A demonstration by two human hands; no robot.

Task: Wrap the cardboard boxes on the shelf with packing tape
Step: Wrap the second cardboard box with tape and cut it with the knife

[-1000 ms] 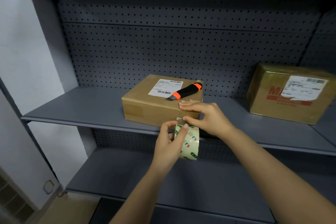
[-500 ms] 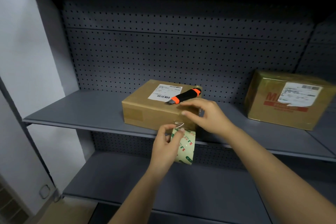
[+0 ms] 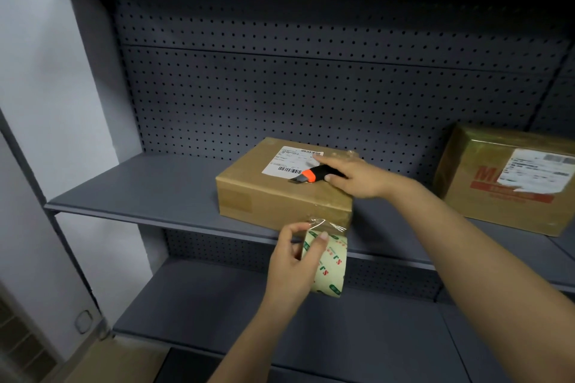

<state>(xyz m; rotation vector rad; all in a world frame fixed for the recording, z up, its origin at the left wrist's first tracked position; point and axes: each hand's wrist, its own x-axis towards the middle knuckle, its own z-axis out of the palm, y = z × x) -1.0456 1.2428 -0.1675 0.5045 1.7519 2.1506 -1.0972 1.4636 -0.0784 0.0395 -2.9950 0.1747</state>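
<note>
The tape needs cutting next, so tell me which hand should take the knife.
Right. The right hand rests on the knife atop the box, while the left hand grips the tape roll in front of the shelf.

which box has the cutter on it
The plain box in the middle of the shelf: the orange-and-black cutter lies on its top under the right hand. The red-printed box at right has none. The left hand holds a tape roll.

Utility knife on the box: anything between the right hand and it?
Nothing visible. The right hand lies directly over the orange-and-black utility knife atop the brown cardboard box, covering its handle. The left hand holds the clear packing tape roll lower, in front of the box.
</note>
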